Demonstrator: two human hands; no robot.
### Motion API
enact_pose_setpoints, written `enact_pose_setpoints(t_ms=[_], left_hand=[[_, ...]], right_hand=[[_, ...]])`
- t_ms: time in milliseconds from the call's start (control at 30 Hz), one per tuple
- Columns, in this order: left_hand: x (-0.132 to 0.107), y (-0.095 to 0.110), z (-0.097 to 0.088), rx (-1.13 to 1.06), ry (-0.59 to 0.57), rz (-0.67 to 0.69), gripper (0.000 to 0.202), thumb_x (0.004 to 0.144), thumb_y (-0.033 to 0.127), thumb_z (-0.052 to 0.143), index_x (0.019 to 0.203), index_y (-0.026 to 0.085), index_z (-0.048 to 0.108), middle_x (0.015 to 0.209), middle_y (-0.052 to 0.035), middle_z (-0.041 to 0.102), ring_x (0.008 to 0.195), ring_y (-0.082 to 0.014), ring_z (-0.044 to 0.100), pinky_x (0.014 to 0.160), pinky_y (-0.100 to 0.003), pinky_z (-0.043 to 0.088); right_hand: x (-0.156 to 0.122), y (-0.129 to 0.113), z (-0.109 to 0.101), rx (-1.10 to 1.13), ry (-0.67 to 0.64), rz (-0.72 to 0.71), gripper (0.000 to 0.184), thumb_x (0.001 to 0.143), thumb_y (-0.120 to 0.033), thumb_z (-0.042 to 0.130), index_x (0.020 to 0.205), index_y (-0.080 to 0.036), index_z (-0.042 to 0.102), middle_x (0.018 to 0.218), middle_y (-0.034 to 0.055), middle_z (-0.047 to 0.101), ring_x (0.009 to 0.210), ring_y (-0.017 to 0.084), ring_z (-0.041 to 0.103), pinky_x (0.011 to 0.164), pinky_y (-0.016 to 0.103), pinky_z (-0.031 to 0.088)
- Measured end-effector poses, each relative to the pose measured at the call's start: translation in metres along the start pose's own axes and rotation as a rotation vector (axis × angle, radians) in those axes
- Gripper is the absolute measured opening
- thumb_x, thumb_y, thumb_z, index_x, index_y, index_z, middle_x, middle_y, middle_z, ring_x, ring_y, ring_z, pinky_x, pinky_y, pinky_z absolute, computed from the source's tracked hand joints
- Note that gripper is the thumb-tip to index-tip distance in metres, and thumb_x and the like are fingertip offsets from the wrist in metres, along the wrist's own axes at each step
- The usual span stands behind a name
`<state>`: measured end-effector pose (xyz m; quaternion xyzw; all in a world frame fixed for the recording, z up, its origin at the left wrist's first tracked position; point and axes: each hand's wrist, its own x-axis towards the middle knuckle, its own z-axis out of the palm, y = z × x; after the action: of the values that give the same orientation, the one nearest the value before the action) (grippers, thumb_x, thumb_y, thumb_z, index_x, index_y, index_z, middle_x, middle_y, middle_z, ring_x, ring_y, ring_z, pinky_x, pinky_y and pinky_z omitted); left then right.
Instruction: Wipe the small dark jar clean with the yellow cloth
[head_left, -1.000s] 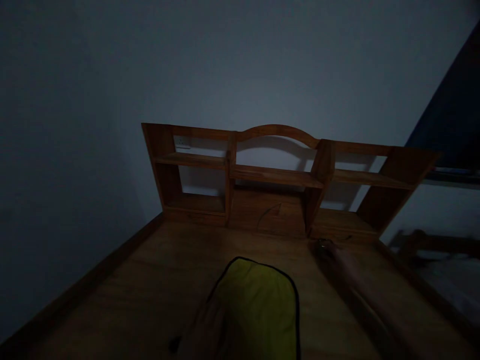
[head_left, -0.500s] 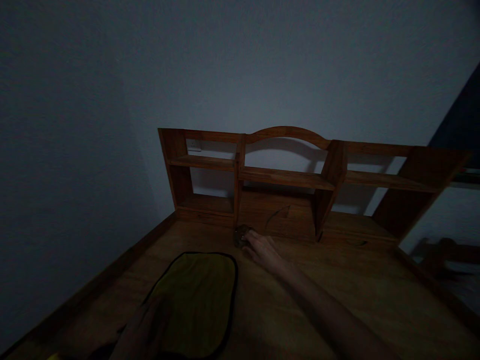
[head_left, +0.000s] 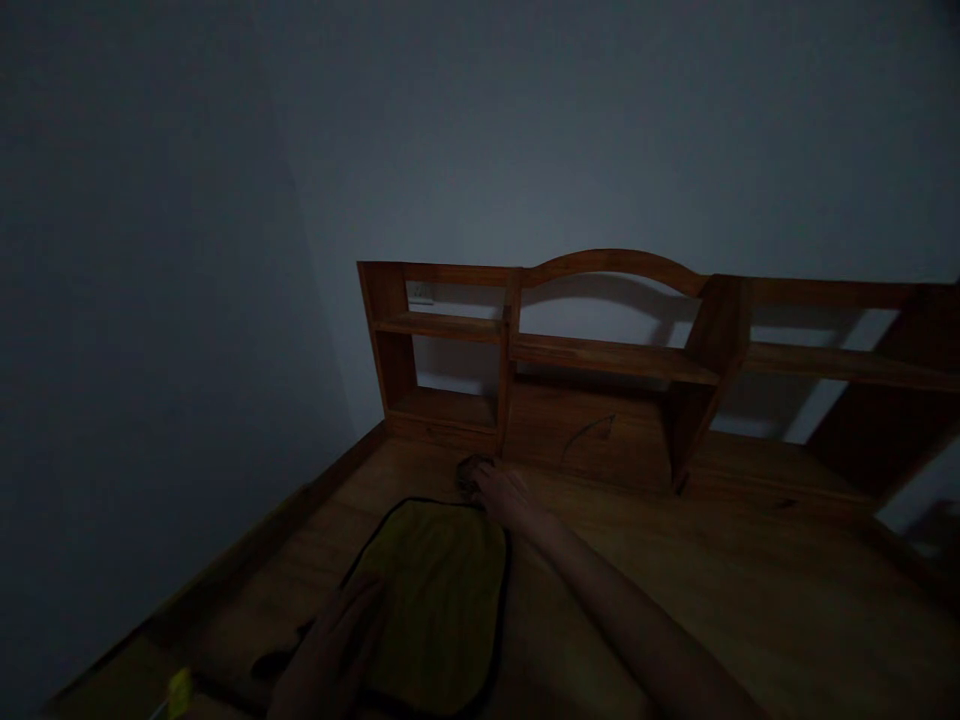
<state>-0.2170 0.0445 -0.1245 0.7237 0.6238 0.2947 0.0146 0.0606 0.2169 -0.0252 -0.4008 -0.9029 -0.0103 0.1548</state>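
Note:
My right hand (head_left: 506, 495) is closed around a small, dark, roundish object (head_left: 472, 478) at the back of the wooden desk (head_left: 637, 570). Its kind is too dim to make out. Just in front of that object lies a yellow-green cloth (head_left: 435, 600) with a black border, spread flat. My left hand (head_left: 341, 630) rests on the cloth's left edge, fingers stretched out and dimly lit. Beside the left wrist, a dark item (head_left: 274, 662) shows in part.
A wooden shelf unit (head_left: 615, 355) with several compartments stands along the back of the desk, against the wall (head_left: 525, 130). A raised wooden edge (head_left: 330, 490) runs down the left side. Something small and yellow (head_left: 180, 692) shows at the bottom left. A wall socket (head_left: 420, 292) is behind the shelf.
My right hand has moved left along the desk with the dark object, now behind the cloth's back edge. My left hand stays at the cloth. The view has turned left.

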Motion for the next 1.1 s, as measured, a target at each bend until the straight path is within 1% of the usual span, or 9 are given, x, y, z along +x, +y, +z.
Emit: enact_pose_setpoints(t_ms=[167, 300, 433, 600, 733, 833, 967, 1000, 1100], left_hand=[[0.002, -0.012, 0.002, 0.054, -0.01, 0.103, 0.042, 0.092, 0.029, 0.042, 0.134, 0.031, 0.043, 0.139, -0.0003, 0.048, 0.126, -0.0206, 0.048, 0.102, -0.04, 0.046], [0.006, -0.012, -0.002, 0.069, 0.007, 0.213, 0.046, 0.09, 0.026, 0.044, 0.136, 0.032, 0.04, 0.136, -0.0009, 0.052, 0.122, -0.0209, 0.053, 0.098, -0.038, 0.05], [0.008, 0.007, -0.014, 0.05, 0.071, 0.222, 0.045, 0.091, 0.028, 0.045, 0.136, 0.029, 0.04, 0.136, -0.003, 0.052, 0.122, -0.0207, 0.053, 0.098, -0.036, 0.05], [0.003, 0.045, -0.018, 0.037, 0.099, 0.305, 0.043, 0.088, 0.034, 0.053, 0.13, 0.029, 0.047, 0.127, -0.0033, 0.059, 0.111, -0.0197, 0.061, 0.089, -0.029, 0.056], [0.002, 0.073, -0.012, 0.071, 0.081, 0.431, 0.041, 0.081, 0.039, 0.063, 0.12, 0.03, 0.056, 0.117, -0.0032, 0.065, 0.103, -0.0217, 0.065, 0.083, -0.03, 0.058], [0.007, 0.083, -0.007, 0.099, 0.032, 0.494, 0.041, 0.078, 0.041, 0.067, 0.117, 0.031, 0.059, 0.113, -0.0033, 0.067, 0.1, -0.0224, 0.065, 0.082, -0.032, 0.057], [0.006, 0.072, 0.012, 0.109, 0.025, 0.465, 0.032, 0.081, 0.038, 0.065, 0.111, 0.03, 0.062, 0.105, -0.0031, 0.069, 0.092, -0.0206, 0.066, 0.077, -0.03, 0.057], [0.004, 0.067, 0.019, 0.112, 0.024, 0.444, 0.027, 0.081, 0.038, 0.064, 0.108, 0.031, 0.064, 0.104, -0.003, 0.069, 0.091, -0.021, 0.066, 0.076, -0.031, 0.057], [-0.001, 0.057, 0.038, 0.09, 0.119, 0.347, 0.022, 0.083, 0.041, 0.06, 0.098, 0.027, 0.067, 0.1, -0.006, 0.07, 0.088, -0.0247, 0.067, 0.075, -0.036, 0.057]], right_hand=[[0.005, -0.005, 0.003, -0.016, 0.024, -0.028, 0.033, 0.088, -0.012, 0.053, 0.12, -0.018, 0.049, 0.123, 0.0091, 0.057, 0.106, 0.024, 0.057, 0.083, 0.033, 0.046], [0.005, -0.011, 0.004, -0.026, 0.038, -0.021, 0.034, 0.088, -0.012, 0.052, 0.122, -0.016, 0.05, 0.126, 0.0125, 0.055, 0.108, 0.024, 0.056, 0.086, 0.034, 0.046], [-0.003, -0.013, -0.007, -0.027, 0.048, -0.002, 0.032, 0.093, -0.021, 0.05, 0.124, -0.018, 0.049, 0.128, 0.0112, 0.053, 0.107, 0.024, 0.057, 0.083, 0.033, 0.048], [-0.031, -0.006, -0.03, 0.012, 0.078, 0.132, 0.032, 0.095, -0.026, 0.046, 0.127, -0.024, 0.047, 0.13, 0.0077, 0.052, 0.098, 0.021, 0.062, 0.078, 0.03, 0.048], [-0.065, 0.0, -0.037, 0.091, 0.067, 0.215, 0.028, 0.093, -0.021, 0.045, 0.12, -0.018, 0.055, 0.122, 0.0105, 0.058, 0.102, 0.023, 0.06, 0.085, 0.031, 0.047], [-0.089, 0.003, -0.04, 0.164, 0.061, 0.229, 0.036, 0.092, -0.019, 0.045, 0.127, -0.017, 0.051, 0.125, 0.0121, 0.057, 0.107, 0.024, 0.058, 0.09, 0.033, 0.045], [-0.117, -0.002, -0.045, 0.32, 0.09, 0.233, 0.035, 0.091, -0.018, 0.044, 0.125, -0.018, 0.054, 0.122, 0.0101, 0.059, 0.103, 0.022, 0.06, 0.089, 0.031, 0.045], [-0.124, -0.006, -0.046, 0.361, 0.098, 0.248, 0.031, 0.091, -0.017, 0.045, 0.119, -0.018, 0.057, 0.117, 0.0094, 0.062, 0.1, 0.021, 0.061, 0.086, 0.029, 0.045], [-0.142, -0.02, -0.049, 0.474, 0.065, 0.3, 0.019, 0.089, -0.017, 0.046, 0.094, -0.017, 0.065, 0.092, 0.0051, 0.068, 0.081, 0.018, 0.063, 0.072, 0.025, 0.045]])
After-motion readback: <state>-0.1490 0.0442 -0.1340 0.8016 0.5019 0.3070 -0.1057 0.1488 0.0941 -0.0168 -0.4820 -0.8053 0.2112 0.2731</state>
